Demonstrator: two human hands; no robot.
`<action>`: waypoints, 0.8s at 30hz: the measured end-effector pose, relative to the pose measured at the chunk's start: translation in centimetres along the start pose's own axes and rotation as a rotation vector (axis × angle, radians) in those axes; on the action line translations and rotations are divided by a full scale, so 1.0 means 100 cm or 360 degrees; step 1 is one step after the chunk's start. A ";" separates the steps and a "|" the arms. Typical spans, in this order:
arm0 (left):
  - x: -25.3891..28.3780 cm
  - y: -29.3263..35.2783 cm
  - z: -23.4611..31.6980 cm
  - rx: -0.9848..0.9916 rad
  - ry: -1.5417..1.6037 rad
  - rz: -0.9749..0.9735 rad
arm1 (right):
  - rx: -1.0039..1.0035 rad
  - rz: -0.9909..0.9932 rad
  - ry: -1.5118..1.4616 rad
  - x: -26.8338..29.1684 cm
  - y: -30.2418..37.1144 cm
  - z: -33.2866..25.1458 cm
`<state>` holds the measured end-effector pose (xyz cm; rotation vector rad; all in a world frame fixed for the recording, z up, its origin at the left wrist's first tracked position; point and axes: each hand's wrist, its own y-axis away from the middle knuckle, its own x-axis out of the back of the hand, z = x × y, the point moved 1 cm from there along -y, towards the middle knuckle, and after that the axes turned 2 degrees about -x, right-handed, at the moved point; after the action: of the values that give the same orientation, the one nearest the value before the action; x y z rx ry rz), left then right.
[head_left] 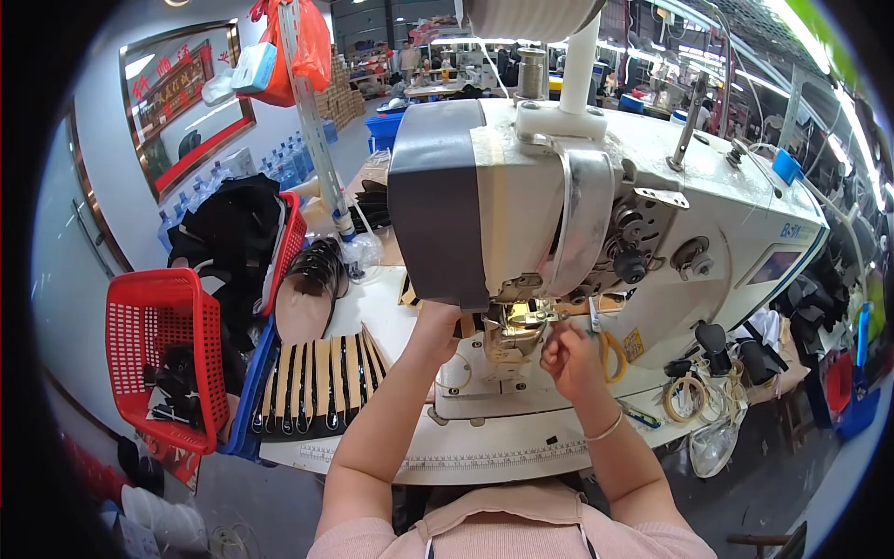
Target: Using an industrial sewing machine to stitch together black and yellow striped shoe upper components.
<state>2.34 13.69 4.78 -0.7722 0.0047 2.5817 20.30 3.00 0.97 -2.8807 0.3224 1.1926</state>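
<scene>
A large white sewing machine [521, 186] with a dark grey end cover stands in front of me. My left hand [436, 334] reaches behind the lower edge of that cover, left of the lit needle area [526, 317]. Its fingers are hidden there, beside a small dark and tan piece [466, 324]. Just right of the needle area, my right hand [571, 360] is closed, its fingers curled and thumb against them. Whatever it pinches, if anything, is too small to make out. Yellow-handled scissors [614, 358] lie close by that hand's right side.
Left on the table lies a row of tan and black strips [317, 387], below black strappy pieces [317, 270]. Red baskets [207, 373] and a blue tray [250, 396] stand further left. Right are a tape roll [684, 399] and a small cutter [641, 415]. A ruler [447, 458] runs along the front edge.
</scene>
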 end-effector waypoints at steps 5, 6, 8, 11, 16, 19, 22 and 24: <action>0.002 0.001 -0.002 0.0028 0.0019 0.0045 | -0.0189 -0.0010 0.0083 0.010 0.021 0.034; 0.001 0.001 -0.001 0.0013 0.0027 0.0052 | -0.0212 -0.0041 0.0156 0.008 0.024 0.039; 0.002 0.002 -0.002 0.0001 0.0030 0.0063 | -0.0281 -0.0165 0.0199 0.001 0.033 0.044; 0.004 0.003 -0.002 0.0024 0.0001 0.0033 | -0.0342 -0.0101 0.0427 -0.010 0.040 0.056; -0.002 0.017 -0.002 -0.0060 0.0251 0.0144 | -0.0321 -0.0468 0.0643 -0.017 0.042 0.073; -0.001 0.039 -0.011 -0.0422 0.0024 0.0307 | -0.0212 -0.0459 0.0685 -0.036 0.050 0.076; -0.019 0.090 -0.024 -0.0056 -0.0217 0.0549 | -0.0095 -0.0434 0.0237 -0.047 0.051 0.085; 0.028 0.102 -0.080 -0.0768 -0.1279 0.0398 | -0.0191 -0.0489 0.0001 -0.044 0.049 0.087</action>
<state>0.15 4.61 -4.67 0.1939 -0.8295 2.9833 10.29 -0.28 -1.78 -2.8863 -0.1931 1.1906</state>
